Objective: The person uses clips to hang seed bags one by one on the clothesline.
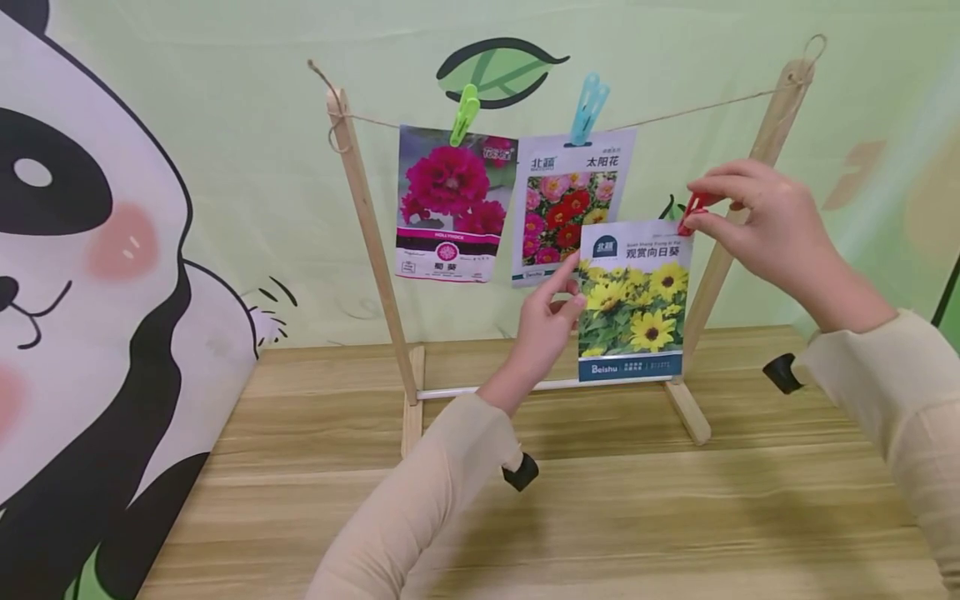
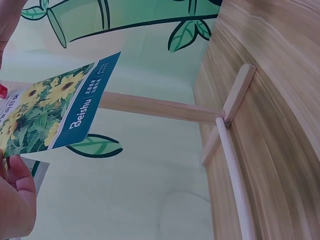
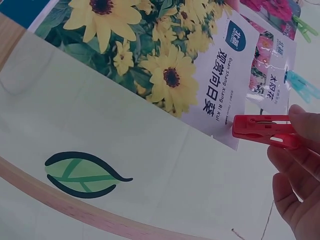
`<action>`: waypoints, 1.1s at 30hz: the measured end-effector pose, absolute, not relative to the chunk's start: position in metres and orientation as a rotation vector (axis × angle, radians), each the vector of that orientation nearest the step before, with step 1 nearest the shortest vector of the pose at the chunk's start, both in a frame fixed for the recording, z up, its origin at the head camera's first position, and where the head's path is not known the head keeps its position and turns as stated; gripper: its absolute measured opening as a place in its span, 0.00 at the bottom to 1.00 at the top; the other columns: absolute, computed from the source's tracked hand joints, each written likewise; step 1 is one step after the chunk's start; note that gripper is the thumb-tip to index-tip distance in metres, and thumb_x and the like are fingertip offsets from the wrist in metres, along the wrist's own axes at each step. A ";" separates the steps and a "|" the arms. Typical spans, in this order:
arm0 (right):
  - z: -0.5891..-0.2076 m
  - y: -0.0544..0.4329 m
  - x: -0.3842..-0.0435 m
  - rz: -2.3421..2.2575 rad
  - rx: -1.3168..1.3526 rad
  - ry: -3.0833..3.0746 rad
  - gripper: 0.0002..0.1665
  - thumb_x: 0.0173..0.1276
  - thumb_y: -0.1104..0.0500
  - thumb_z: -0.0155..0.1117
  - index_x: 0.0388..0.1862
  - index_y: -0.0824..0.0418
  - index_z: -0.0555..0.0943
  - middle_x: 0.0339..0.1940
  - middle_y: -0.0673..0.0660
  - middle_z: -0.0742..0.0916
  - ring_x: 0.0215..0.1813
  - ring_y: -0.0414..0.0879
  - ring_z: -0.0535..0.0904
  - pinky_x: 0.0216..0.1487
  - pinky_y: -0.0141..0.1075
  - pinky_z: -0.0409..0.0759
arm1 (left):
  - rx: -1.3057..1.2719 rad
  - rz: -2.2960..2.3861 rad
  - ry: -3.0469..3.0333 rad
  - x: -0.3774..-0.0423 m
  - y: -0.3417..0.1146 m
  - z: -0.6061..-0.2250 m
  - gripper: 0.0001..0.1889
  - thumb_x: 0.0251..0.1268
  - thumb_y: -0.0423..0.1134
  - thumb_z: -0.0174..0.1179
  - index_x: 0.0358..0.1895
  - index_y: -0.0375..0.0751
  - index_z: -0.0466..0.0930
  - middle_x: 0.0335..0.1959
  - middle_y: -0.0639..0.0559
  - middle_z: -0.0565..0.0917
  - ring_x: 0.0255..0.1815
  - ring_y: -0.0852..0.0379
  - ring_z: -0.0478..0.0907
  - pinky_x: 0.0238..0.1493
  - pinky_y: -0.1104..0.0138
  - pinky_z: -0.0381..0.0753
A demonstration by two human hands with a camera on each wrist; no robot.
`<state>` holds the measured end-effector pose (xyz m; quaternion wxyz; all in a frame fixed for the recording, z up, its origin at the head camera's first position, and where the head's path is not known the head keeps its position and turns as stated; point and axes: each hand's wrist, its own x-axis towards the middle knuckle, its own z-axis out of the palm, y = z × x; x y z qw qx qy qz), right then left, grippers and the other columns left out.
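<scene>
My left hand [image 1: 546, 329] pinches the left edge of a sunflower seed packet [image 1: 633, 292], its thumb and fingers showing at that edge in the left wrist view. A red clothespin [image 3: 262, 131] is between the thumb and fingers of my right hand [image 1: 772, 221], its tip right at the packet's upper right corner. The packet is in front of the string [image 1: 697, 108] and lower than it. A hollyhock packet [image 1: 453, 200] hangs there from a green clothespin [image 1: 465, 115]. Beside it, a second flower packet [image 1: 573, 208] hangs from a blue clothespin [image 1: 589, 108].
Two wooden posts [image 1: 371, 242] carry the string, with a white rod [image 1: 457, 392] joining them low down. Their feet [image 1: 690, 412] stand on a wood-grain table [image 1: 637, 508]. Behind is a green backdrop with a printed panda [image 1: 150, 317] at the left.
</scene>
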<state>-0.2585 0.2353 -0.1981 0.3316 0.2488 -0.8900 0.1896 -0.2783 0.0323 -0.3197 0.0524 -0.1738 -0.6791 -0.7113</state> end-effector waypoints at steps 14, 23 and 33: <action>-0.185 0.228 -0.258 0.442 0.661 -2.234 0.18 0.51 0.67 0.66 0.43 0.68 0.79 0.43 0.62 0.81 0.42 0.51 0.75 0.35 0.20 0.60 | -0.475 -2.185 -1.999 -0.258 0.036 -0.291 0.24 0.61 0.26 0.49 0.61 0.47 0.66 0.34 0.50 0.71 0.15 0.63 0.58 0.21 0.77 0.63; -0.174 0.226 -0.261 0.453 0.629 -2.215 0.17 0.52 0.66 0.66 0.43 0.69 0.80 0.44 0.62 0.82 0.43 0.50 0.74 0.34 0.18 0.57 | -0.464 -2.152 -2.003 -0.259 0.040 -0.286 0.23 0.61 0.27 0.50 0.60 0.46 0.67 0.35 0.51 0.71 0.19 0.62 0.62 0.25 0.75 0.68; -0.165 0.221 -0.262 0.477 0.583 -2.233 0.18 0.53 0.63 0.65 0.44 0.67 0.80 0.44 0.60 0.82 0.42 0.47 0.73 0.35 0.21 0.59 | -0.472 -2.128 -1.990 -0.261 0.042 -0.280 0.23 0.61 0.26 0.49 0.60 0.45 0.67 0.35 0.49 0.71 0.20 0.61 0.62 0.23 0.76 0.67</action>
